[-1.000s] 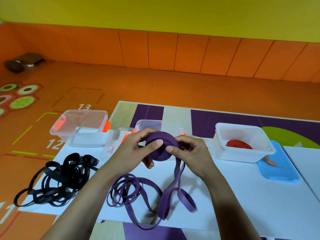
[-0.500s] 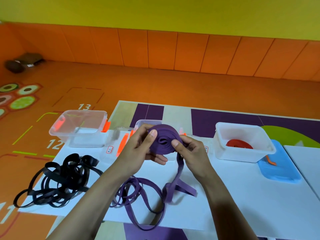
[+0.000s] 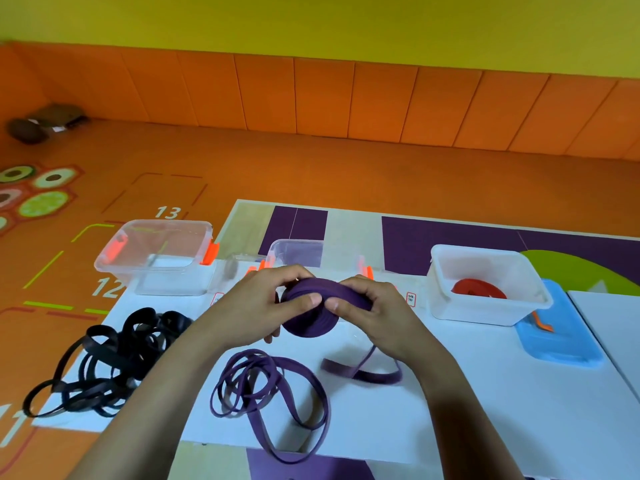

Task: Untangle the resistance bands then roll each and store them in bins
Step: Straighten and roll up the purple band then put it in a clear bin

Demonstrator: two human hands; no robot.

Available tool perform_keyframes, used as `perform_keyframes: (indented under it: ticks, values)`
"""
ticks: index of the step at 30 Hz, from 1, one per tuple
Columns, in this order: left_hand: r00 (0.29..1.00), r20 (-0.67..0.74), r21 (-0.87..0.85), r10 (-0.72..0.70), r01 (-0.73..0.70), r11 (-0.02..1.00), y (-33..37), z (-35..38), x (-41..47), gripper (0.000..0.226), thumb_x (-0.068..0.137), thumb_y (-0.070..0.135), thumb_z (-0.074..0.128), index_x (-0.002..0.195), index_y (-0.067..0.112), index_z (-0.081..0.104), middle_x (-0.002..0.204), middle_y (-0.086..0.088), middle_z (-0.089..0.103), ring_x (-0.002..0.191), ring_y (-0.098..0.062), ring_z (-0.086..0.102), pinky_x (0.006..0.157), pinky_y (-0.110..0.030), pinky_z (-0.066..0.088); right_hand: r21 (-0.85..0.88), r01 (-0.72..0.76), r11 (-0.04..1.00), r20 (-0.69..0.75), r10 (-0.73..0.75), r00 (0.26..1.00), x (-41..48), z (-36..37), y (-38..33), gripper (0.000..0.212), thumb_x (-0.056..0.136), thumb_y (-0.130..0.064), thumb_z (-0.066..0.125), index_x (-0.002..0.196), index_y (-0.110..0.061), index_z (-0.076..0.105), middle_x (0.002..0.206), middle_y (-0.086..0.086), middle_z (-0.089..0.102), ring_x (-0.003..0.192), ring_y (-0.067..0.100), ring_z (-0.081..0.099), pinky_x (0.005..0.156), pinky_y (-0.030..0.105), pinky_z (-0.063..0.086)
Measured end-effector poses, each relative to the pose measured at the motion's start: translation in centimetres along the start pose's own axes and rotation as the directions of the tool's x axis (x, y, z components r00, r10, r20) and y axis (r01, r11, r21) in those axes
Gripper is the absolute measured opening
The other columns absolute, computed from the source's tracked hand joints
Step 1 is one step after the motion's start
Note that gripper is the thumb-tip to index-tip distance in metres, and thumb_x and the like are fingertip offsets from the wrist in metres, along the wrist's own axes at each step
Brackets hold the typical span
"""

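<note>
- The left hand point(image 3: 256, 306) and right hand point(image 3: 375, 315) both grip the purple roll point(image 3: 310, 323), thumbs pressed on its rim and fingers curled behind.
- Over the last second the roll has tipped from facing the camera to edge-up, and it looks thicker.
- Its loose tail point(image 3: 362, 375), at five o'clock of the roll, is shorter. The purple loops point(image 3: 270, 386) at seven o'clock are possibly the same band.
- Rolling seems well along but unfinished. A clear bin point(image 3: 298, 251) waits at twelve o'clock.
- The black bands point(image 3: 104, 358) at nine o'clock lie tangled. A red roll point(image 3: 479, 289) sits in the white bin point(image 3: 485, 249) at three o'clock.
</note>
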State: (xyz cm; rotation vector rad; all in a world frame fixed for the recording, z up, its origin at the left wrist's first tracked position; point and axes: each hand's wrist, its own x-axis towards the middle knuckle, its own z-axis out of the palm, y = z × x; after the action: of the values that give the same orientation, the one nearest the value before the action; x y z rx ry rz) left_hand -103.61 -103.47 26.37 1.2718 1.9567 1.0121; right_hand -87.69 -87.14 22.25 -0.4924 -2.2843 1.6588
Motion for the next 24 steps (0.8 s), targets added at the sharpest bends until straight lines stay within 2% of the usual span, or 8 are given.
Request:
perform_keyframes:
  ticks: [3, 5, 8, 12, 16, 19, 21, 24]
  values:
    - [0.999, 0.01, -0.057, 0.048, -0.047, 0.997, 0.1, -0.1, 0.1, 0.015, 0.099, 0.037, 0.062, 0.109, 0.025, 0.063, 0.088, 0.002, 0.066, 0.056, -0.03, 0.064, 0.054, -0.046, 0.059, 0.051, 0.015, 0.999, -0.021, -0.014, 1.0, 0.2, 0.2, -0.3, 0.012, 0.095, -0.029, 0.07, 0.104, -0.021, 0.07, 0.09, -0.006, 0.068, 0.079, 0.005, 0.06, 0.073, 0.015, 0.045]
    - [0.997, -0.042, -0.115, 0.072, -0.076, 0.99, 0.1, 0.1, 0.2, 0.017, 0.1, 0.034, 0.06, 0.11, 0.019, 0.061, 0.092, 0.002, 0.065, 0.057, -0.032, 0.065, 0.057, -0.048, 0.059, 0.09, 0.026, 0.996, -0.04, -0.023, 0.999, 0.4, 0.3, -0.3, 0.017, 0.094, -0.032, 0.071, 0.107, -0.022, 0.064, 0.096, -0.001, 0.069, 0.085, 0.01, 0.064, 0.077, 0.018, 0.05]
    - [0.99, -0.117, -0.253, 0.074, -0.102, 0.962, 0.0, 0.8, 0.6, 0.02, 0.101, 0.03, 0.058, 0.111, 0.013, 0.058, 0.097, -0.002, 0.064, 0.057, -0.039, 0.064, 0.057, -0.052, 0.059, 0.182, 0.032, 0.983, -0.092, -0.016, 0.996, 0.5, 0.2, -0.5, 0.024, 0.091, -0.035, 0.072, 0.104, -0.019, 0.06, 0.092, 0.007, 0.071, 0.081, 0.013, 0.065, 0.076, 0.025, 0.052]
    - [0.985, -0.156, -0.376, 0.074, -0.128, 0.918, -0.2, 1.8, 0.9, 0.018, 0.1, 0.035, 0.057, 0.111, 0.021, 0.057, 0.099, -0.002, 0.067, 0.058, -0.034, 0.064, 0.058, -0.044, 0.059, 0.258, 0.1, 0.961, -0.174, -0.056, 0.983, 0.4, -0.2, -0.5, 0.025, 0.085, -0.034, 0.07, 0.103, -0.016, 0.068, 0.088, -0.006, 0.072, 0.074, 0.011, 0.064, 0.074, 0.022, 0.051]
    - [0.986, -0.145, -0.383, 0.079, -0.129, 0.915, -0.3, 1.7, 0.9, 0.015, 0.1, 0.036, 0.056, 0.109, 0.024, 0.058, 0.1, -0.004, 0.066, 0.059, -0.033, 0.065, 0.058, -0.044, 0.059, 0.139, 0.101, 0.985, -0.212, -0.07, 0.975, 0.7, -0.9, -0.1, 0.032, 0.082, -0.039, 0.074, 0.111, -0.025, 0.071, 0.103, -0.009, 0.07, 0.098, 0.017, 0.068, 0.092, 0.027, 0.053]
    - [0.987, -0.14, -0.33, 0.077, -0.12, 0.936, -0.2, 1.2, 1.1, 0.019, 0.1, 0.033, 0.055, 0.113, 0.018, 0.056, 0.102, -0.004, 0.066, 0.059, -0.034, 0.065, 0.057, -0.043, 0.059, 0.064, 0.098, 0.993, -0.13, -0.089, 0.987, 0.5, -1.8, -0.1, 0.039, 0.086, -0.031, 0.077, 0.123, -0.024, 0.07, 0.114, -0.011, 0.072, 0.111, 0.011, 0.067, 0.101, 0.022, 0.049]
    - [0.988, -0.133, -0.283, 0.082, -0.117, 0.952, -0.1, 1.1, 1.1, 0.02, 0.101, 0.031, 0.054, 0.114, 0.015, 0.055, 0.1, -0.003, 0.065, 0.06, -0.036, 0.065, 0.057, -0.044, 0.059, 0.029, 0.084, 0.996, -0.086, -0.081, 0.993, 0.2, -2.2, 0.1, 0.039, 0.088, -0.024, 0.078, 0.126, -0.025, 0.069, 0.115, -0.012, 0.073, 0.112, 0.009, 0.067, 0.101, 0.019, 0.048]
    - [0.987, -0.136, -0.212, 0.089, -0.117, 0.97, -0.2, 0.8, 1.0, 0.019, 0.102, 0.031, 0.055, 0.114, 0.017, 0.055, 0.1, 0.0, 0.064, 0.062, -0.035, 0.066, 0.059, -0.046, 0.06, -0.081, 0.076, 0.994, -0.113, -0.085, 0.99, 0.2, -2.4, 0.2, 0.035, 0.087, -0.028, 0.079, 0.121, -0.03, 0.073, 0.106, -0.018, 0.072, 0.101, 0.009, 0.066, 0.087, 0.017, 0.05]
